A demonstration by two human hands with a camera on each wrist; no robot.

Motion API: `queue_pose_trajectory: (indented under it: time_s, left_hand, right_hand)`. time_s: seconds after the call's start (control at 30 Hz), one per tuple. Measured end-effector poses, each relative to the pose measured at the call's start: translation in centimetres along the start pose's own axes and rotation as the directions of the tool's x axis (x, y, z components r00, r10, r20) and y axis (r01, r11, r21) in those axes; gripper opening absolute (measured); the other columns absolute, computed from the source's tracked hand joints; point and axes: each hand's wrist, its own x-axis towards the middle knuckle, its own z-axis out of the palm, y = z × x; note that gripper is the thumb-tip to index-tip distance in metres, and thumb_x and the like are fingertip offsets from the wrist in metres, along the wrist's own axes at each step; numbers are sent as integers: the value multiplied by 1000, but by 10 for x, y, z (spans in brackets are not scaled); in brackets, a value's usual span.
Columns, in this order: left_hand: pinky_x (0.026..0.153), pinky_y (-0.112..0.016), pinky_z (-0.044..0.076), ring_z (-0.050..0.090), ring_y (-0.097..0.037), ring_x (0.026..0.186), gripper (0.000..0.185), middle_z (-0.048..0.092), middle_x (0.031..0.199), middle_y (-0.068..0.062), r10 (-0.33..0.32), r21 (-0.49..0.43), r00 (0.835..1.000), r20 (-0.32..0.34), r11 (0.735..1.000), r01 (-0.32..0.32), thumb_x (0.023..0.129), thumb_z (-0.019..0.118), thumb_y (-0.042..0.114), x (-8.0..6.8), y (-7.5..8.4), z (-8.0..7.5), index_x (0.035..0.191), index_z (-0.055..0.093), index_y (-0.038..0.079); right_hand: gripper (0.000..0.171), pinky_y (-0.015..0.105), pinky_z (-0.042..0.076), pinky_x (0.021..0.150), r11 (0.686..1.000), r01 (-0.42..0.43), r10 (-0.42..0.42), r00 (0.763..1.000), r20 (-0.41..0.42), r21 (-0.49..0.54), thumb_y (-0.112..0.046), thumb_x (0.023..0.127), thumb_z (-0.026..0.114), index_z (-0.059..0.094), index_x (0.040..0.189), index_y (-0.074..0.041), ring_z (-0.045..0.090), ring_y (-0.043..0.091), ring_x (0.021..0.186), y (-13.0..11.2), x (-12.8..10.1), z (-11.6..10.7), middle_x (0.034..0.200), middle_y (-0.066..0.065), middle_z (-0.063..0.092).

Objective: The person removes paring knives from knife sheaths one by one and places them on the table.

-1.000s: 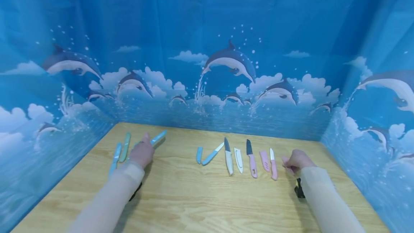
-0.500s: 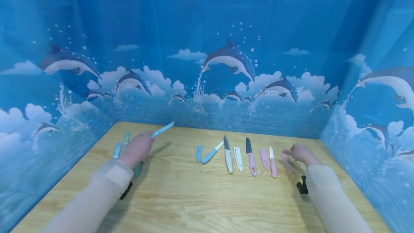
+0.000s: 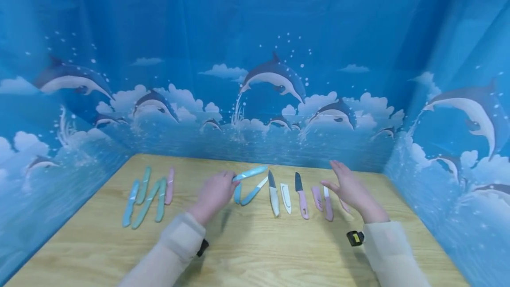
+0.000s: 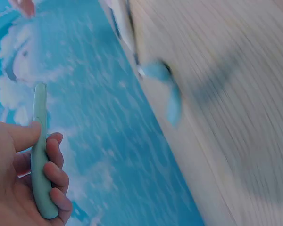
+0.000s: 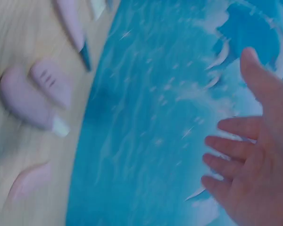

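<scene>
Left hand: this hand (image 3: 215, 194) grips a blue-green knife (image 3: 251, 172); in the left wrist view the fingers are curled around the handle and the thumb presses along its side.
Gripped knife: it is in the air, above the middle-left part of the table (image 3: 255, 247), tilted upward to the right in the head view; its blade seems to be inside a cover.
Under this knife: a blue cover (image 3: 237, 193) and a blue-handled knife (image 3: 254, 193) with bare light blade lie close together.
Right hand: this hand (image 3: 352, 189) has the fingers straight and the thumb spread away; it holds nothing, and it is over the right side of the table.
Near right hand: a pink cover (image 3: 317, 198), a pink-handled knife (image 3: 328, 209) with light blade, and a pink piece (image 3: 345, 206), partly hidden.
Centre: a white-handled knife (image 3: 274, 200), a white cover (image 3: 285, 198) and a dark-bladed knife (image 3: 301, 196) with pink handle.
Left side: five slim covered knives (image 3: 161, 203), one blue, three green, one pink.
Behind: a blue dolphin curtain (image 3: 255, 21).
</scene>
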Motion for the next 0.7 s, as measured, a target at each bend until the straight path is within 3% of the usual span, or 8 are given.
queue_pose_trajectory:
  time_s: [0.27, 0.47, 0.7]
  left_hand:
    - [67, -30, 53, 61, -16, 75, 24, 66, 87, -4, 113, -27, 992, -56, 993, -115, 96, 61, 27, -7, 39, 22, 105, 67, 6]
    - [69, -30, 54, 62, -15, 78, 23, 66, 88, -2, 136, -33, 990, -26, 990, -137, 95, 61, 29, -9, 50, 36, 105, 68, 10]
    - [67, -26, 53, 62, -14, 77, 22, 67, 87, -1, 199, -60, 978, -54, 977, -202, 93, 64, 28, -11, 58, 44, 104, 69, 9]
  right_hand:
    - [88, 61, 20, 114, 980, 193, -195, 980, -45, -43, -41, 93, 62, 13, 152, 3, 13, 45, 145, -38, -11, 18, 158, 26, 11]
    - [86, 56, 27, 113, 948, 293, -299, 953, -38, -125, -44, 91, 61, 19, 152, 0, 22, 40, 144, -54, -14, 34, 159, 21, 18]
    - [79, 54, 35, 108, 907, 398, -408, 911, -56, -136, -36, 87, 69, 33, 147, 3, 33, 39, 140, -64, -13, 53, 153, 22, 32]
